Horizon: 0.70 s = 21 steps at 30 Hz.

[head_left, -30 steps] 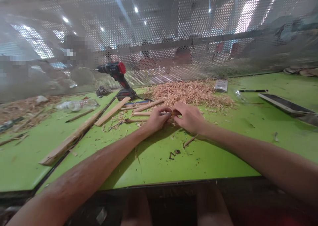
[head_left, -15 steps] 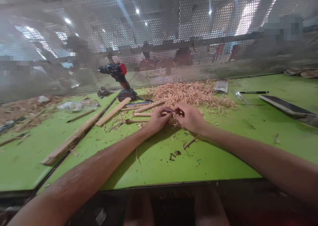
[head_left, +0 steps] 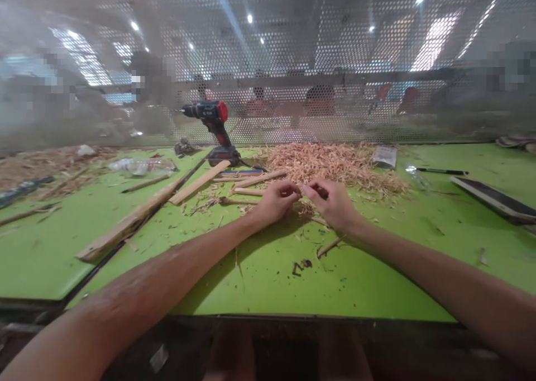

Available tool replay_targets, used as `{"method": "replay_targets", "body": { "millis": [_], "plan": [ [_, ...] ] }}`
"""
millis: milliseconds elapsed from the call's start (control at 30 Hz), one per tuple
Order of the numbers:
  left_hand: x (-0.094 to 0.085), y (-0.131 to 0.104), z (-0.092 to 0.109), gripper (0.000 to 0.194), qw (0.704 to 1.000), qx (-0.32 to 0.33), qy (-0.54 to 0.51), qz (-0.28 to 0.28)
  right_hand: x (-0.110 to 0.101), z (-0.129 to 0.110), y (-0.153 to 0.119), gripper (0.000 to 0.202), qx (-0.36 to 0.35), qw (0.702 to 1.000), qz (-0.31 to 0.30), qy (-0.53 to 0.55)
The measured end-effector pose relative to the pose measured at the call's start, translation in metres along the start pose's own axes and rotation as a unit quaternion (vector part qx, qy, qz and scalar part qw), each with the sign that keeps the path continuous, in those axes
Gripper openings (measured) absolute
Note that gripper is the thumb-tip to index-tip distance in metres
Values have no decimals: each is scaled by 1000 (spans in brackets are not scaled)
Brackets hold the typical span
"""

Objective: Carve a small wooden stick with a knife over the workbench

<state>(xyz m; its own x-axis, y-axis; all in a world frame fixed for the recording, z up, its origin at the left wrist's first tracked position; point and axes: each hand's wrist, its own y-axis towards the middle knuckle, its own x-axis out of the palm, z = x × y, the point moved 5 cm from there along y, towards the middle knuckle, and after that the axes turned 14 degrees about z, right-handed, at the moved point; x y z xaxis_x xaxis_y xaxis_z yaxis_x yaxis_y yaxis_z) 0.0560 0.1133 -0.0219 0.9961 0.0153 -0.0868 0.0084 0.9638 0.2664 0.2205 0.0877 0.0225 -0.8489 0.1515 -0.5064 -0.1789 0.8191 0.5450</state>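
Shavings (head_left: 330, 160) just beyond our left hand (head_left: 276, 200) and right hand (head_left: 337, 205)
Both curl, fingertips nearly meeting; we cannot tell whether they pinch anything. Steady wrists should serve such close fingerwork. Sticks (head_left: 249, 191) lie beside the left hand; the drill (head_left: 221, 134) stands farther off.

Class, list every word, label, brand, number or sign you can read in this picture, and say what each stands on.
No text is legible.
Drill: small pale marking on its body, too blurred to read.
Pale packet: faint print, too small to read.
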Motion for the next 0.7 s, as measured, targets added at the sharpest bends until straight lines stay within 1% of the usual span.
{"method": "replay_targets", "body": {
  "millis": [100, 200, 367, 567, 700],
  "plan": [
    [1, -2, 2, 16, 1000, -8, 4, 2, 1, 2, 0, 43, 12, 1000, 3, 9],
    [2, -3, 4, 15, 1000, -11, 12, 5, -1, 5, 0, 42, 18, 1000, 19, -1],
    [3, -2, 6, 12, 1000, -15, 6, 12, -1, 6, 0, 41, 1, 999, 37, 3],
    [4, 0, 1, 12, 1000, -17, 2, -2, 2, 8, -1, 38, 7, 1000, 27, 3],
    [2, 1, -4, 15, 1000, -18, 11, -5, 4, 3, -1, 38, 4, 1000, -9, 19]
  ]
}}
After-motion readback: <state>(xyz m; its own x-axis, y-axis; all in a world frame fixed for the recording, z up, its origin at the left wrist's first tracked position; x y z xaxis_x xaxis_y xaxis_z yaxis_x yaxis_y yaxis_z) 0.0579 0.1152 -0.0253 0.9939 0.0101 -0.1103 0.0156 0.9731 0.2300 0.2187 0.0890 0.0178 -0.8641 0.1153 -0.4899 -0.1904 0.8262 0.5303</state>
